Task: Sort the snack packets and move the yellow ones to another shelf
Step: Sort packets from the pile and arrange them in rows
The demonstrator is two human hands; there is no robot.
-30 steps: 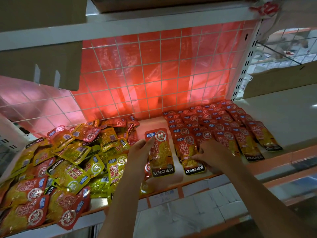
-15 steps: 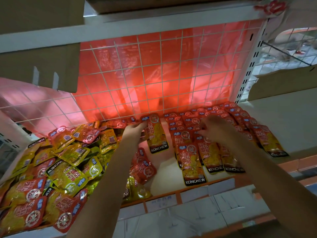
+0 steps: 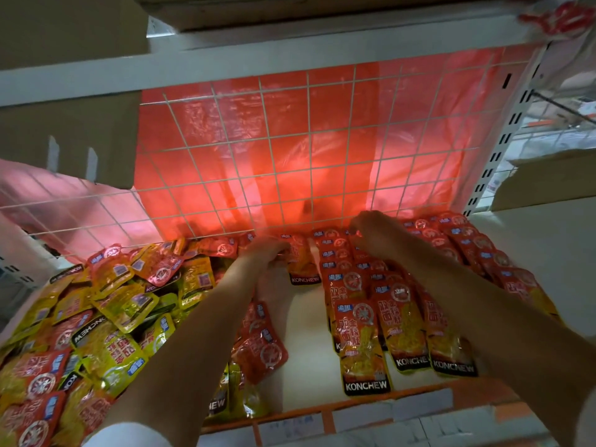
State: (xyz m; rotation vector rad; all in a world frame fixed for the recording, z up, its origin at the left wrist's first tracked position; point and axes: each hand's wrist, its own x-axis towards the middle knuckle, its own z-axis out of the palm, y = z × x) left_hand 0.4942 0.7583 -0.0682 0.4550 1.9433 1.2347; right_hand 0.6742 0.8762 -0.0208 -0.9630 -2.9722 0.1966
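Both hands are reaching to the back of the shelf point(image 3: 303, 321), close under the wire grid point(image 3: 290, 150) backed with red plastic sheeting. The left hand point(image 3: 267, 250) is gripping the top edge of a red KONCHEW packet point(image 3: 301, 266) lying just in front of the grid, fingers curled over it. The right hand point(image 3: 374, 233) is hovering with bent fingers over the far end of the overlapped red rows point(image 3: 396, 311) right of that packet; whether it is pinching one there or only touching, I cannot tell, since motion blur is hiding the fingertips.

The yellow packets point(image 3: 125, 304), the ones due for another shelf, are lying in a loose mixed heap left of the held packet, tangled with red ones and spilling to the front lip. None is in hand yet.

These sachets are looking light, flat and soft, with glossy film that is likely slippery and crinkly. They should slide over each other easily, so a pull may be dragging neighbours along. The best hold is probably a pinch on the sealed end strip, or a flat gather of several at once, rather than squeezing the filled middle.
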